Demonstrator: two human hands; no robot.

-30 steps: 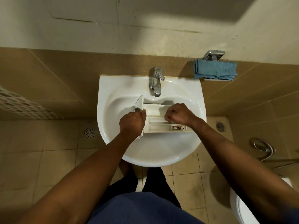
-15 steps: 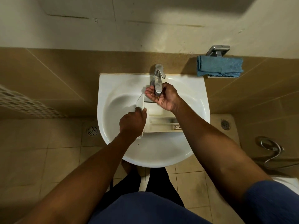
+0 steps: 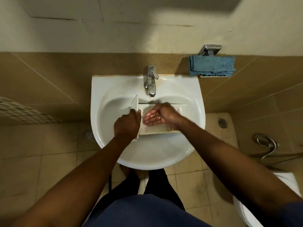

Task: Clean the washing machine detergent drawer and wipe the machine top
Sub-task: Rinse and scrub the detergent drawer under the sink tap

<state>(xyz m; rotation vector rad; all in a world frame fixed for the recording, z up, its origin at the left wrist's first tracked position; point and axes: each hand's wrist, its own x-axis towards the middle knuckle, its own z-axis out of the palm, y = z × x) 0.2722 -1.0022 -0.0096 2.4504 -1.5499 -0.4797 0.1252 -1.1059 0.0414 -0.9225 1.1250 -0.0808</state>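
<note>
The white detergent drawer [image 3: 157, 129] lies across the bowl of the white sink [image 3: 114, 86], below the chrome tap [image 3: 151, 81]. My left hand [image 3: 127, 124] grips the drawer's front panel at its left end. Over the drawer's compartments my right hand [image 3: 159, 116] is cupped palm up, wet and glistening, fingers nearly straight, holding nothing solid. A blue cloth [image 3: 212, 66] hangs on a chrome wall holder to the right of the sink. The washing machine is not in view.
Tiled wall stands behind the sink. Floor drains [image 3: 88, 134] sit left and right of it on the tiled floor. A hose coil [image 3: 266, 145] and a white toilet edge [image 3: 255, 202] are at the right. My legs stand under the sink.
My right hand went from the drawer up to the tap, then came back down over the drawer, palm up and wet. My left hand kept its grip on the front panel.
</note>
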